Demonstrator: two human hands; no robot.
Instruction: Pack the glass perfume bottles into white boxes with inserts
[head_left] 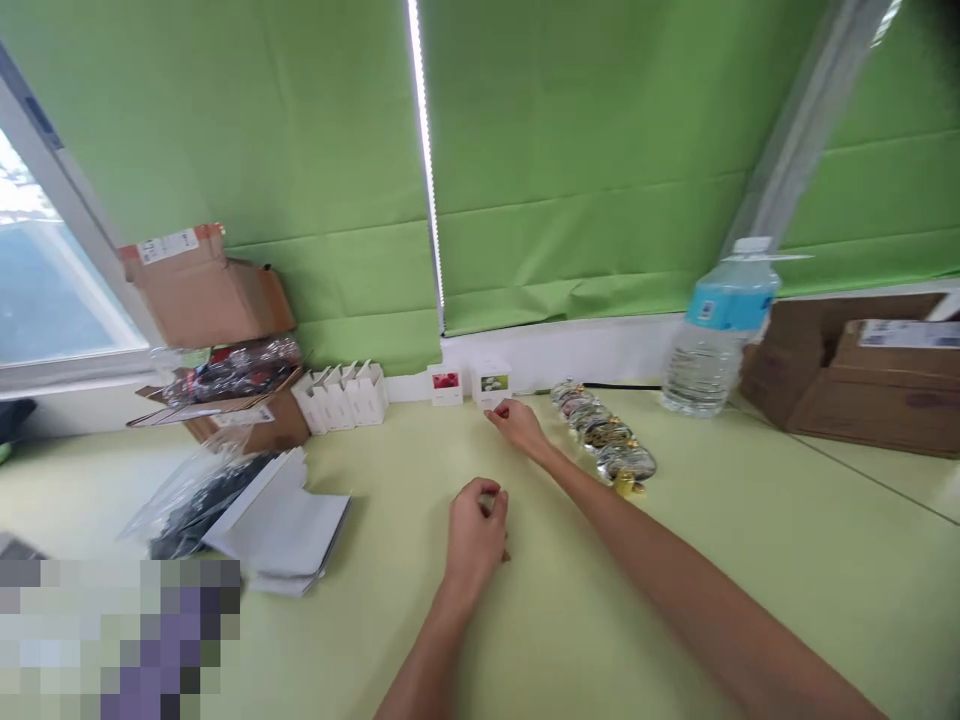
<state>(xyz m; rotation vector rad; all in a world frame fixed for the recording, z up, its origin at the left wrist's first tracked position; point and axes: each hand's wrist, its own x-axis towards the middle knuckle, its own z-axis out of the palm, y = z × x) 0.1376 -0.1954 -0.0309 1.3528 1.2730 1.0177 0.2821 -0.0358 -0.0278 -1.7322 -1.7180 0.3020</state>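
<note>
My left hand (pixel 478 525) hovers over or rests on the pale green table with fingers curled and thumb near the index finger; nothing shows in it. Further forward, my right hand (pixel 516 425) has its fingertips pinched together at the lower front of a small white box with a green picture (pixel 493 383). Whether the fingers touch that box or hold something tiny cannot be made out. Beside it on the left stands another white box with a red picture (pixel 446 387). A row of shiny wrapped packets with gold ties (pixel 606 435) lies right of my right hand.
Several white boxes (pixel 343 398) stand in a row at back left, beside stacked cardboard boxes (pixel 217 300). White folded sheets (pixel 281 525) and a plastic bag (pixel 202 500) lie nearer. At right are a large water bottle (pixel 716 340) and an open brown carton (pixel 862 390).
</note>
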